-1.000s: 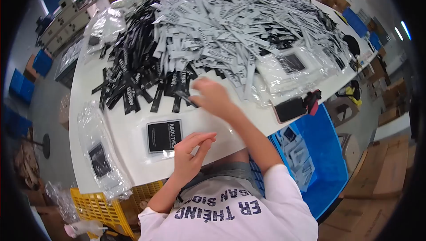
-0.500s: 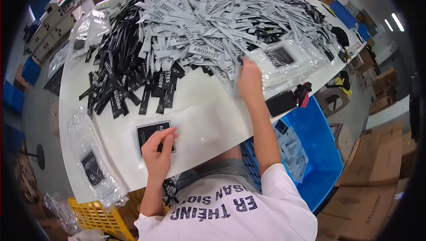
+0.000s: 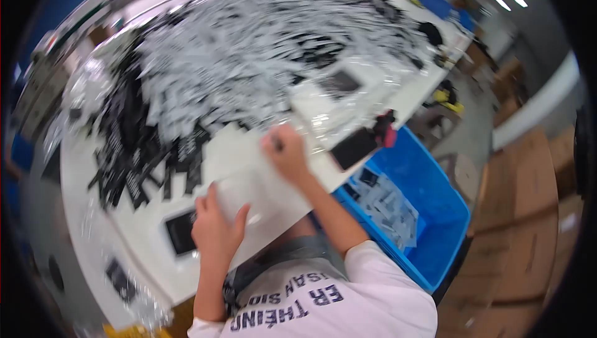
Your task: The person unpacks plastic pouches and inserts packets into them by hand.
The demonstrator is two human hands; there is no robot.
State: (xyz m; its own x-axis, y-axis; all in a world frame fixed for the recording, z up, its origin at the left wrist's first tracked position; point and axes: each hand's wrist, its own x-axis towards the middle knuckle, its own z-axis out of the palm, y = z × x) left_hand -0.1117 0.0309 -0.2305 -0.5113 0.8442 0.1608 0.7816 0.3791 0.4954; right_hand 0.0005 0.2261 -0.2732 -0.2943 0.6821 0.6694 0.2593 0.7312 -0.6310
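Observation:
My left hand [image 3: 217, 225] rests at the front of the white table, thumb and fingers spread, over a translucent plastic bag [image 3: 252, 192]. Beside its fingers shows the bag's black printed label [image 3: 181, 233]. My right hand [image 3: 287, 152] is curled above the bag's far right end. A small dark thing shows at its fingertips, too blurred to name. Beyond both hands lies a heap of white stick packets [image 3: 230, 58], with black stick packets [image 3: 140, 164] along its left side.
Clear plastic bags [image 3: 323, 114] and a black phone [image 3: 353, 148] lie to the right. A blue bin [image 3: 444, 213] holding white packets stands by the table's front edge. More bagged items [image 3: 121, 281] lie at the left edge. Cardboard boxes [image 3: 522, 232] are stacked at right.
My right hand has come back from the heap toward the bag. My left hand has gone from a pinch to spread fingers. The view has shifted and blurred.

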